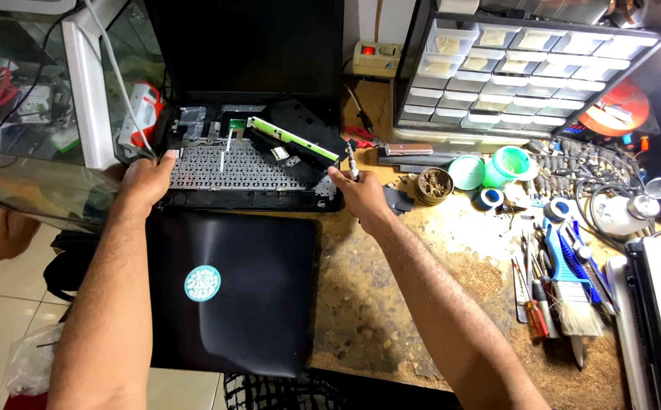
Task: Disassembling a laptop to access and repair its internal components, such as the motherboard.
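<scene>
The person leans over a worn, speckled brown counter (391, 304) with a black laptop (251, 163) opened up, its top cover stripped away so the bare metal keyboard frame (251, 168) and a green circuit strip (292, 139) are laid open. The left hand (145, 182) rests on the laptop's left edge, fingers curled over the corner near the hinge, seemingly bracing the chassis so it does not slide. The right hand (359, 191) is clenched around a slim silver-tipped screwdriver (352, 161), held nearly upright with its upper end just beside the laptop's right corner; I cannot tell whether it touches a screw. In front of the laptop, nearer the person, lies a flat black panel with a round teal sticker (228, 292), set aside but close. To the right, within easy reach, sit a small round tin of brownish paste (434, 185), a green lidded tub (509, 165), rolls of tape (488, 198), and a row of hand tools with a blue-handled brush (566, 281). Behind them stands a dark cabinet of small clear drawers (520, 64), and a cream power strip (376, 58) hangs on the wall.
</scene>
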